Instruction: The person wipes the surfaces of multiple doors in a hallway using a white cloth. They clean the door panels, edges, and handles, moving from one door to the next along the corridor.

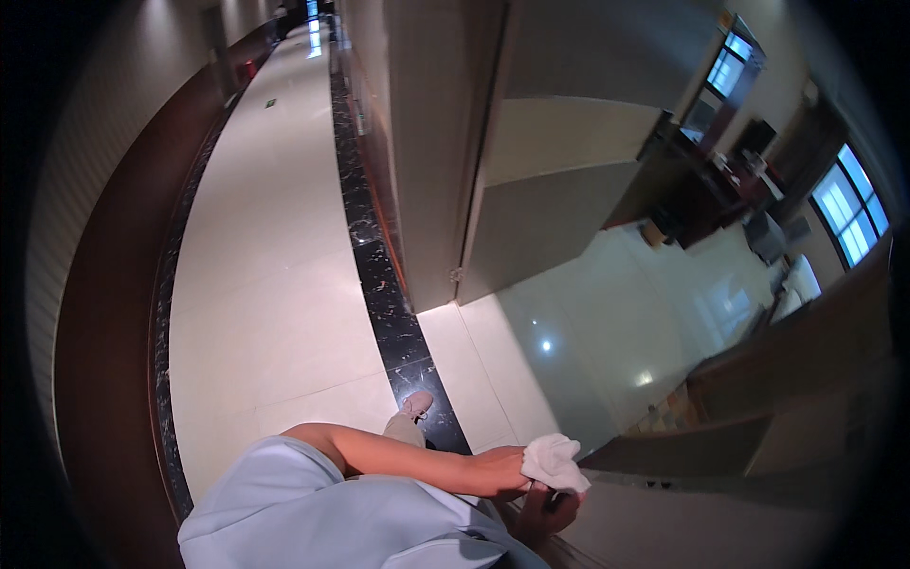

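Note:
My left hand [501, 471] reaches across my body and grips a crumpled white cloth [553, 462]. Just below it, my right hand [549, 513] has bent fingers close against the cloth's lower edge. A small dark patch shows between those fingers, and whether they hold anything is unclear. Both hands are beside the door frame [661, 485] on the near side of an open doorway. Beneath my arm, one shoe [418, 404] rests on the black marble floor border [402, 348].
A tiled corridor [270, 235] runs ahead, with a person [281, 18] far down it. An open door [554, 163] stands inside the doorway. Within the room are a dark wooden desk [700, 203], a waste bin [655, 231], a chair [766, 238] and a window [849, 206].

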Demonstrator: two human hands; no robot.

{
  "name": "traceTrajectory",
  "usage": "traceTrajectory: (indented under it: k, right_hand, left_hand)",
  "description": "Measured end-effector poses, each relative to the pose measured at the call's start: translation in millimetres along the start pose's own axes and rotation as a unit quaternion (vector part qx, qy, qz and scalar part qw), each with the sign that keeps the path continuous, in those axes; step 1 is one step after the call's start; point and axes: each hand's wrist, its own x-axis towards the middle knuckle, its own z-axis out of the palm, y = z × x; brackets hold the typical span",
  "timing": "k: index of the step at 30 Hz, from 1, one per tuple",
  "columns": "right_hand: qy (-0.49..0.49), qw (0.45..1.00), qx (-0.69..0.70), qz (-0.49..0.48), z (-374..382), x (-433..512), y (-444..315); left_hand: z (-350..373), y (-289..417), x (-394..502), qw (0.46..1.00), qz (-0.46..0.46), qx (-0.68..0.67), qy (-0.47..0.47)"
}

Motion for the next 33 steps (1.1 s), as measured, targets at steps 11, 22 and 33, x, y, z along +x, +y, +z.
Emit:
traceTrajectory:
  k: [11, 22, 33]
  right_hand:
    - [-0.222, 0.969, 0.024, -0.102, 113, 60, -41]
    - [-0.343, 0.927, 0.047, -0.145, 288, 110, -97]
    - [-0.381, 0.909, 0.131, -0.104, 435, 134, -136]
  left_hand:
    - [-88, -48, -82, 0.967, -0.151, 0.014, 0.204]
    - [-246, -50, -150, 0.889, -0.217, 0.015, 0.402]
    - [-342, -92, -187, 0.800, -0.122, 0.104, 0.578]
